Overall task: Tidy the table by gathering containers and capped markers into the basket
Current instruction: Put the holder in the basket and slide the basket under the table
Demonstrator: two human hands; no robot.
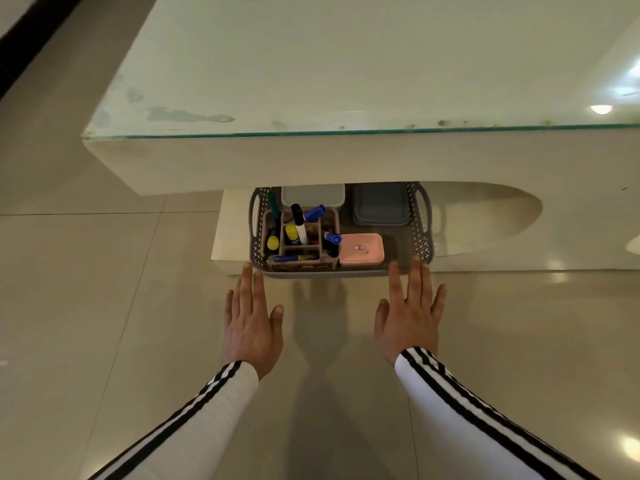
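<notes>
A grey perforated basket [420, 233] sits on the table's lower shelf, half under the tabletop. Inside it stand a brown pen organiser [304, 259] with several capped markers [300, 226], a pink lidded box [361, 249], a grey lidded box [312, 195] and a darker grey lidded box [381, 206]. My left hand [251, 323] is flat, fingers apart, its fingertips at the basket's front left corner. My right hand [410, 313] is also flat and spread, fingertips at the front right corner. Neither hand holds anything.
The cream table with a glass top [346, 74] overhangs the basket from above. The lower shelf [228, 233] juts out to the left of the basket. Glossy beige floor tiles [104, 306] lie all around, and a dark strip runs at the far left.
</notes>
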